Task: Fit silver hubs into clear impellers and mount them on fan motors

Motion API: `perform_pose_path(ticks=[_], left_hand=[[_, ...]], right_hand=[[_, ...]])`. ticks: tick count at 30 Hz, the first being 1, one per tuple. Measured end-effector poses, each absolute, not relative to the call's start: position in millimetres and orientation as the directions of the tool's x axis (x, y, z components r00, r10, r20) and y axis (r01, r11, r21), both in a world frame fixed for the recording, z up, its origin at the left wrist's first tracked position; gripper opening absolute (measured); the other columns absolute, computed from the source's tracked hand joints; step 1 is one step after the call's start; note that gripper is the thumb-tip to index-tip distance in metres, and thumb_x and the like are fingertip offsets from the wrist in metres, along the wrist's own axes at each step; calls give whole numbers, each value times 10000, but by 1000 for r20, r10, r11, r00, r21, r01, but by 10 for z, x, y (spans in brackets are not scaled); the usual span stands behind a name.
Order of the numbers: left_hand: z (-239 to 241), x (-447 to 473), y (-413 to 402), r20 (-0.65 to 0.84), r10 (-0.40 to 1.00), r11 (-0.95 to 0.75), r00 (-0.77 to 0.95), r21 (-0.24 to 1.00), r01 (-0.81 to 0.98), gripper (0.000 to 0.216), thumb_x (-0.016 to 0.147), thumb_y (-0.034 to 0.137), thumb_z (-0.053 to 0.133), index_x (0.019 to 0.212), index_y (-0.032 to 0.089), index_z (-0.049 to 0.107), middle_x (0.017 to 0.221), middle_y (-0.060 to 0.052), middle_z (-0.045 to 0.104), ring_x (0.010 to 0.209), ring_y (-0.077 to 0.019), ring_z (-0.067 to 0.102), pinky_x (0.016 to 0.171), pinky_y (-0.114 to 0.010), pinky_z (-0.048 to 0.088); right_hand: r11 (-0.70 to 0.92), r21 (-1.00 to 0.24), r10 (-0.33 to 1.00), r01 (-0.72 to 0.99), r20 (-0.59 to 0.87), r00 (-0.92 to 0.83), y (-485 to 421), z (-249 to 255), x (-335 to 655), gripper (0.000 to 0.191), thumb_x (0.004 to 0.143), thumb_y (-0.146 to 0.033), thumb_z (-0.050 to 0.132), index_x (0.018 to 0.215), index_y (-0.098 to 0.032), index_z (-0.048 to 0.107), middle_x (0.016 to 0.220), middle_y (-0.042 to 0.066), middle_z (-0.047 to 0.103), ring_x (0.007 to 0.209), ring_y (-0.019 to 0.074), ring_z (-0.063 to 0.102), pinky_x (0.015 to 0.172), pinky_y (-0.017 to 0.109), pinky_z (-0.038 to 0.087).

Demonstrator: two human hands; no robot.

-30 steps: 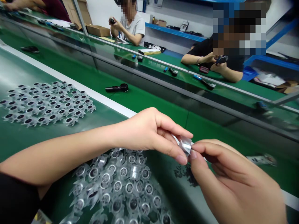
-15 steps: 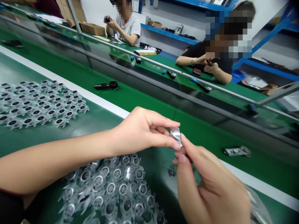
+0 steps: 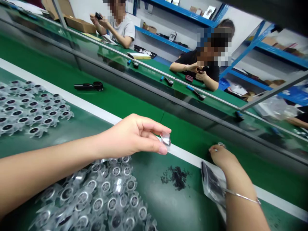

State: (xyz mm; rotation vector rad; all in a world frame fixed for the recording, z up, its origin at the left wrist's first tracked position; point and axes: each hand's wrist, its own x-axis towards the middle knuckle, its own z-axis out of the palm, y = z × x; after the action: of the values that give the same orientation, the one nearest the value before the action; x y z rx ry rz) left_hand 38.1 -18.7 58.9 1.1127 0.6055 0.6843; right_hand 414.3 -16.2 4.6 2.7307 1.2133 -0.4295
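Observation:
My left hand (image 3: 134,136) pinches a small clear plastic fan wheel (image 3: 166,139) between thumb and fingers, above the bench's white edge strip. My right hand (image 3: 220,156) is stretched out to the green belt on the right. Its fingers are curled down over a small grey piece (image 3: 221,145) that only partly shows. A clear plastic bag with dark contents (image 3: 211,186) lies by my right wrist. A heap of clear fan wheels (image 3: 106,195) sits under my left forearm. A small pile of tiny black parts (image 3: 176,176) lies between my hands.
A second, neatly laid group of fan wheels (image 3: 31,109) lies at the left. A black handheld device (image 3: 89,86) lies on the belt. Across the line, two people handle small parts at a green bench with tools (image 3: 196,93). A metal rail (image 3: 144,86) runs between.
My right hand has let go of the fan wheel and moved right and away, onto the belt. My left hand keeps the wheel. The camera has turned to the right.

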Motion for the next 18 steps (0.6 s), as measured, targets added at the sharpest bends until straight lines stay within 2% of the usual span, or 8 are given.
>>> perform_pose_path(ticks=[3, 5, 7, 9, 11, 13, 16, 18], left_hand=[[601, 388, -168, -81, 744, 327, 663, 910, -255, 352, 723, 41, 856, 1038, 168, 767, 767, 31, 796, 707, -66, 761, 740, -117, 625], [604, 392, -169, -71, 752, 335, 655, 897, -287, 360, 708, 34, 863, 1028, 165, 761, 825, 24, 800, 709, -60, 756, 734, -120, 625], [604, 395, -181, -59, 769, 323, 636, 895, -308, 373, 685, 52, 887, 1013, 165, 747, 919, 5, 803, 740, -70, 761, 739, -139, 633], [609, 398, -203, -31, 789, 297, 614, 894, -336, 372, 668, 72, 905, 984, 162, 732, 969, -10, 797, 767, -82, 763, 748, -158, 639], [624, 401, -237, 9, 806, 266, 592, 887, -377, 351, 671, 82, 908, 961, 161, 727, 935, -9, 791, 765, -82, 759, 757, -163, 638], [647, 404, -278, 57, 819, 226, 570, 882, -413, 334, 691, 98, 900, 973, 171, 736, 871, 2, 781, 762, -84, 756, 757, -166, 640], [684, 401, -339, 144, 858, 98, 493, 897, -432, 346, 676, 85, 903, 970, 198, 761, 820, 22, 763, 773, -90, 754, 749, -150, 637], [705, 395, -368, 204, 894, -30, 399, 916, -401, 383, 610, 45, 922, 926, 210, 781, 863, 33, 752, 775, -71, 739, 755, -117, 623]], right_hand=[[-712, -28, 678, 702, -289, 676, -173, 70, 4083, 360, 977, -381, 644, 1275, -183, 608, 1260, 92, 639, 1060, 220, 658, 904, 439, 574], [-714, -95, 692, 693, -242, 680, -223, 192, 3971, 475, 959, -332, 648, 1368, -121, 529, 1267, 164, 631, 1067, 273, 663, 903, 470, 567], [-657, -210, 754, 724, -195, 627, -330, 358, 3781, 616, 925, -291, 636, 1453, -63, 415, 1267, 231, 630, 1072, 320, 671, 919, 466, 554], [-521, -383, 853, 763, -190, 487, -497, 523, 3524, 668, 890, -342, 638, 1475, -140, 388, 1278, 180, 652, 1077, 294, 682, 923, 384, 556], [-320, -639, 947, 699, -236, 218, -694, 643, 3236, 571, 861, -476, 642, 1354, -228, 499, 1185, 106, 704, 1025, 267, 697, 856, 329, 576], [-198, -771, 976, 606, -215, 45, -871, 700, 2962, 455, 894, -629, 552, 1125, -240, 592, 937, 64, 730, 875, 238, 701, 757, 300, 580], [-101, -780, 990, 617, -138, -12, -1025, 697, 2636, 419, 971, -637, 411, 929, -252, 573, 690, 10, 653, 664, 179, 644, 606, 250, 542], [-57, -761, 998, 646, -70, 5, -1059, 672, 2479, 375, 982, -598, 395, 962, -258, 551, 605, -19, 593, 555, 162, 595, 518, 236, 511]])
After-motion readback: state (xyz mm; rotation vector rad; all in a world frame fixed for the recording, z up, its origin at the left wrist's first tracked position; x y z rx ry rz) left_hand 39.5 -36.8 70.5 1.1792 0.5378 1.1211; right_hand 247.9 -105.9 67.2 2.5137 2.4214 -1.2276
